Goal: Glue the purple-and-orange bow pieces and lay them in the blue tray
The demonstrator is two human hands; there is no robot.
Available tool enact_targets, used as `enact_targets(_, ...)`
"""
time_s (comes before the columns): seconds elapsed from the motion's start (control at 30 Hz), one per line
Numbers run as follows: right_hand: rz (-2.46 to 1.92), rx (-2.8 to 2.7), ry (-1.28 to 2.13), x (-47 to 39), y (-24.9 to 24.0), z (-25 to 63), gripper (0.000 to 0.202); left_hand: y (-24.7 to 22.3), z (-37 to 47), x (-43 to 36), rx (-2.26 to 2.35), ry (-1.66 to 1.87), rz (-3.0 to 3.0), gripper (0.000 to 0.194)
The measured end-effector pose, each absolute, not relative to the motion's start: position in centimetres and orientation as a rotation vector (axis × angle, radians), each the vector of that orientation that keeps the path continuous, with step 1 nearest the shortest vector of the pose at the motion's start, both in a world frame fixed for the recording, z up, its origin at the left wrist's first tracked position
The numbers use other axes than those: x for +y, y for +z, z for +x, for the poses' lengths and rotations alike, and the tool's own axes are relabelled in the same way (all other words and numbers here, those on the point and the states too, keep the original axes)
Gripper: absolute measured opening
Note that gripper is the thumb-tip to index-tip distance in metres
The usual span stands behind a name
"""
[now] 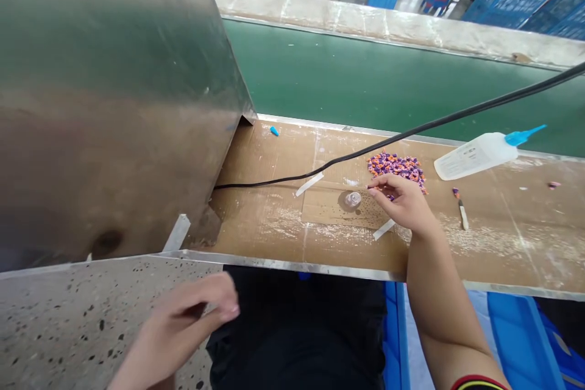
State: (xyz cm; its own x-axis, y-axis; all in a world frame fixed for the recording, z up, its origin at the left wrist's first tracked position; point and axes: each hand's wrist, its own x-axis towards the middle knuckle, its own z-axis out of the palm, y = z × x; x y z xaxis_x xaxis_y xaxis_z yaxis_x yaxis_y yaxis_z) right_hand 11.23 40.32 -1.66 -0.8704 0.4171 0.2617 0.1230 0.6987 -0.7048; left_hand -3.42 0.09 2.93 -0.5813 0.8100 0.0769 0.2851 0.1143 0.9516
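Left hand [176, 324]: near side of counter [260, 213], fingers curled toward thumb; blurred, cannot tell whether holding anything.
Right hand [404, 202]: thumb, forefinger pinched, seemingly on small piece [369, 187], fingertip hold suiting size.
Cup [353, 199]: just left, on card [320, 210], tape [384, 230] presumably preventing slip.
Pile [395, 166]: just beyond right hand, apparently for short reach.

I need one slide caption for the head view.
Right hand by a pile of colourful pieces; left hand off the worktop.

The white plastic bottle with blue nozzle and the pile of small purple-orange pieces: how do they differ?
The white bottle is one item; the purple-orange pile is many pieces. The bottle shows whole; the right hand partly hides the pile. Both rest on brown cardboard.
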Motion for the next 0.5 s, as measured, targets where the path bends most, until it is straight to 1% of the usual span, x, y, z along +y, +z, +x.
enact_targets(0.07,-0.339,-2.591,0.881,40.1,-1.7,11.2,0.018,1.4,-2.9,3.0,1.805,1.468,1.110,0.019)
enact_targets(0.13,-0.286,-2.646,0.778,40.0,-1.8,11.2,0.019,0.1,-2.4,5.9,1.719,1.449,1.111,0.015)
enact_targets(0.23,-0.204,-2.683,0.690,39.8,-2.0,11.4,0.021,-1.3,-1.9,9.6,1.634,1.509,1.088,0.010)
enact_targets(0.4,-0.159,-2.678,0.619,39.5,-2.7,11.2,0.027,-2.6,-1.3,13.6,1.674,1.713,0.998,0.016)
enact_targets(0.5,-0.150,-2.723,0.565,39.4,-3.2,10.9,0.024,-3.1,-0.6,14.9,1.710,1.806,0.833,0.012)
